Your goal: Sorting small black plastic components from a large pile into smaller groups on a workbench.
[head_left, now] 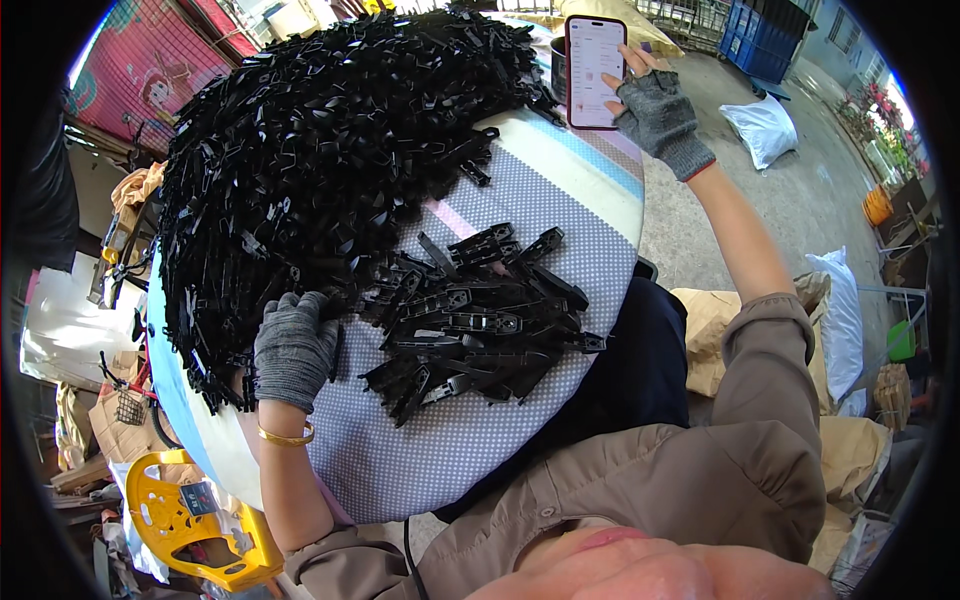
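Observation:
A large mound of black plastic clip-like pieces (330,130) covers the far left of the round table. Nearer to me, on the right, lies a smaller heap of long black clips (470,325). At the mound's near edge is my left hand (297,345) in a grey knit glove, fingers curled down among the pieces; what they hold is hidden. My right hand (655,110), in a grey glove with bare fingertips, reaches to the far right. Its spread fingers lie over the right edge of an upright phone (592,75) in a red case, its screen lit.
A patterned cloth (400,465) covers the table. A dark metal cup (557,68) stands beside the phone. At lower left is a yellow plastic chair (150,500). White sacks (765,130), brown paper bags (705,325) and a blue wheeled bin (765,38) stand on the right.

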A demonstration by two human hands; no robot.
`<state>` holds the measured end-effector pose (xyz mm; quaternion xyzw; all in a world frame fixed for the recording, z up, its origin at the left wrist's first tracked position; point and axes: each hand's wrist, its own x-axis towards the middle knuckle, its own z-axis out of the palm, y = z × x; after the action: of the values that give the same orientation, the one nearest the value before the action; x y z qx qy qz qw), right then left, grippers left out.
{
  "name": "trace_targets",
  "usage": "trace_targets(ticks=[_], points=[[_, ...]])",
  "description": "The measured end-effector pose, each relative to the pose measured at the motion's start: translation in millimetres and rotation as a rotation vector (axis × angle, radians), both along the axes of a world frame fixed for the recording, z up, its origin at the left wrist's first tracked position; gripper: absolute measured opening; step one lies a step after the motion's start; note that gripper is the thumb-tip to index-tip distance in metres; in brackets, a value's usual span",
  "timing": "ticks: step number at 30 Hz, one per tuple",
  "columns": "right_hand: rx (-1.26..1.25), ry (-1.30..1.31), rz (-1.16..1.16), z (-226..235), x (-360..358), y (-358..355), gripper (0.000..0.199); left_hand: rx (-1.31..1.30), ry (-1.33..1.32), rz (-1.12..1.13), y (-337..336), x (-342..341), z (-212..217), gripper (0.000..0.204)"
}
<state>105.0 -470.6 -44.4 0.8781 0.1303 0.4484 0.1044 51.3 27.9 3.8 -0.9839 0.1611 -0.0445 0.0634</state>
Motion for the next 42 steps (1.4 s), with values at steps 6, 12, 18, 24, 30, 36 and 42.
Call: trace_targets(ticks=[6,12,18,24,30,36,42], points=[[-0.034,0.061,0.023,-5.8,-7.5,0.4,0.034,0.0,0.005,0.011,-2.1,1.3,0.8,0.028],[-0.029,0.101,0.072,-5.0,-9.0,1.0,0.033,-0.003,-0.019,-0.006,-7.3,-2.6,8.5,0.026],[0.017,-0.047,-0.032,-5.0,-2.7,-3.3,0.036,-0.025,-0.035,-0.042,-4.1,1.9,-3.1,0.021],[-0.063,0.098,0.012,-8.1,-8.0,0.2,0.035,-0.111,-0.08,-0.121,-6.5,0.0,-2.5,0.023],[-0.072,0.109,0.06,-6.8,-10.4,0.4,0.034,-0.043,-0.071,-0.161,-10.7,2.5,-12.7,0.022],[0.047,-0.036,-0.003,-4.1,-0.6,-5.1,0.036,-0.141,-0.204,-0.255,-6.9,6.8,-15.7,0.021],[-0.018,0.05,-0.046,-9.8,-5.7,-3.1,0.038,-0.387,-0.324,-0.286,-10.8,6.9,-12.1,0.02]])
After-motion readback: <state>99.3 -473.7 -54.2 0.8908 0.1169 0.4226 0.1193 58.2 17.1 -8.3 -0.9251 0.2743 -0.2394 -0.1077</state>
